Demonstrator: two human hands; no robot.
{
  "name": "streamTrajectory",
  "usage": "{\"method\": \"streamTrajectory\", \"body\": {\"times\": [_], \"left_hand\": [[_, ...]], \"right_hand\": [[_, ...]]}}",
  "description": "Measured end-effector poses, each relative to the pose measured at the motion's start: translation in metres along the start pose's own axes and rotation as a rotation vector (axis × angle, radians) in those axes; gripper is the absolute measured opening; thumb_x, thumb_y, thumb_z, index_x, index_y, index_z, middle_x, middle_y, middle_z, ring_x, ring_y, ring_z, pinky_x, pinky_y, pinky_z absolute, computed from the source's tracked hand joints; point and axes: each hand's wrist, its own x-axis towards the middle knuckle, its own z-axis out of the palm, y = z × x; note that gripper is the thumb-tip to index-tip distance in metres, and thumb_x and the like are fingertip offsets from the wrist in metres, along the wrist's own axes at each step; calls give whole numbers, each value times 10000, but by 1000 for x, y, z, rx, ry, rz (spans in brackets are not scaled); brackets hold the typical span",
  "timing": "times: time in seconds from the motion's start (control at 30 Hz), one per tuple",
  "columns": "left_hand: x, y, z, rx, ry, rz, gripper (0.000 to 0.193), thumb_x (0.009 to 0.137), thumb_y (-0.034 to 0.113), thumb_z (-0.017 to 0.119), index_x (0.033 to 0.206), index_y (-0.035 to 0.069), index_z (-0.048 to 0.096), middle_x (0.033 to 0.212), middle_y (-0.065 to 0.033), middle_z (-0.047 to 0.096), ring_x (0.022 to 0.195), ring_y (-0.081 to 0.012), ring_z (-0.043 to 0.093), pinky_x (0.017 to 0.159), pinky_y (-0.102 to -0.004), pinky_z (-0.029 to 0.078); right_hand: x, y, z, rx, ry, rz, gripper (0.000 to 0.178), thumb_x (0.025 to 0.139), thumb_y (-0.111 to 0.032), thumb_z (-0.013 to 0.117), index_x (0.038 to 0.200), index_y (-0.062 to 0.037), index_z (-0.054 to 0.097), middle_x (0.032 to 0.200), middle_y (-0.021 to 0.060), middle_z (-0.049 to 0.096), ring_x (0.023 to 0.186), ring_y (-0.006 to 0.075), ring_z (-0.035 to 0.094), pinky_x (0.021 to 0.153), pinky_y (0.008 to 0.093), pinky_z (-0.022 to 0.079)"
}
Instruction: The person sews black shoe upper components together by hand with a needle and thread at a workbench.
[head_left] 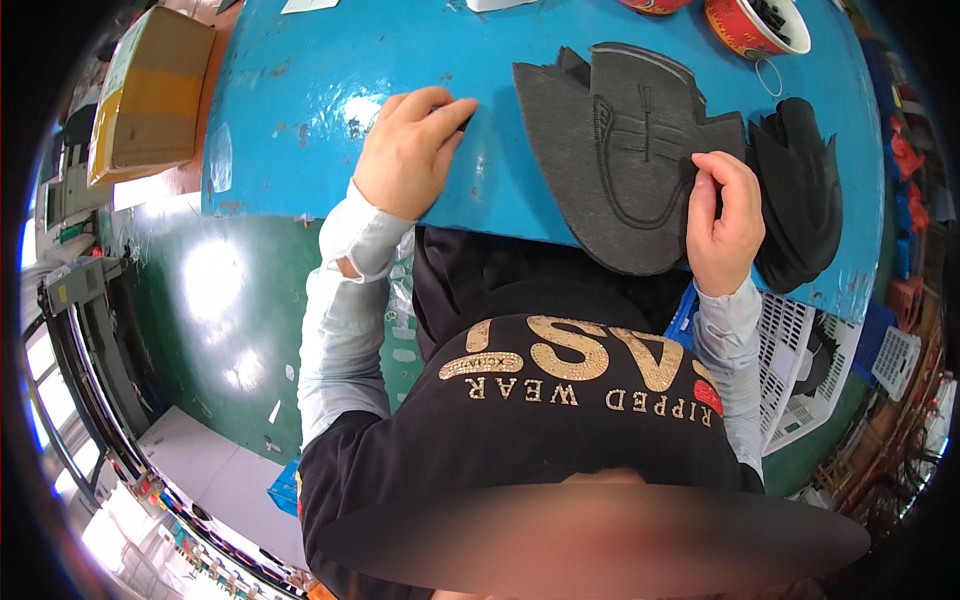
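Note:
A stack of dark grey shoe upper pieces [625,150], with a stitched curved seam on the top one, lies on the blue table in front of me, its rounded end overhanging the near edge. To its left, my left hand [410,155] is raised over the table with fingers pinched together; a small black piece [466,122] shows at the fingertips. My right hand [726,222] rests at the stack's right edge, fingers curled and thumb against the index finger. What that pinch holds, if anything, is too small to tell. A second stack of black upper pieces [798,195] lies right of it.
On the blue table [290,130], a red and white tub [757,27] with small black bits stands at the far right, beside another red tub [655,5]. A cardboard box [152,95] is at the left. White plastic crates [800,385] stand below the table's right side.

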Motion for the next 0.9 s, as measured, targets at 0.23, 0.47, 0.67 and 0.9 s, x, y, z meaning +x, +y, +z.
{"method": "streamTrajectory", "body": {"times": [0.23,0.47,0.67,0.9], "left_hand": [[-7,-4,-7,-313,53,-319,448,793,1,736,1227,87,668,1149,-116,658,981,-250,660,807,-335,536],[-13,-17,0,-242,132,-172,315,840,-26,691,1146,47,680,1065,-99,689,945,-202,663,783,-311,528],[-6,-17,-2,-488,291,-422,234,879,-21,630,1077,84,699,1076,-78,652,874,-199,635,710,-290,507],[-6,6,-15,47,-25,-35,300,835,-46,649,1115,57,683,1137,-86,614,969,-244,617,811,-335,497]], "right_hand": [[1,2,0,-9,-2,-11,204,839,89,612,1006,-20,654,966,118,675,881,289,642,781,357,505],[1,1,1,11,-1,7,200,840,86,612,1004,-21,654,967,118,674,884,288,642,782,356,504],[1,2,1,-1,-1,-3,200,839,86,611,1003,-20,654,968,119,672,889,291,641,783,357,503],[0,1,1,11,4,8,204,834,92,609,998,-20,655,962,118,673,879,289,638,777,357,503]]}}
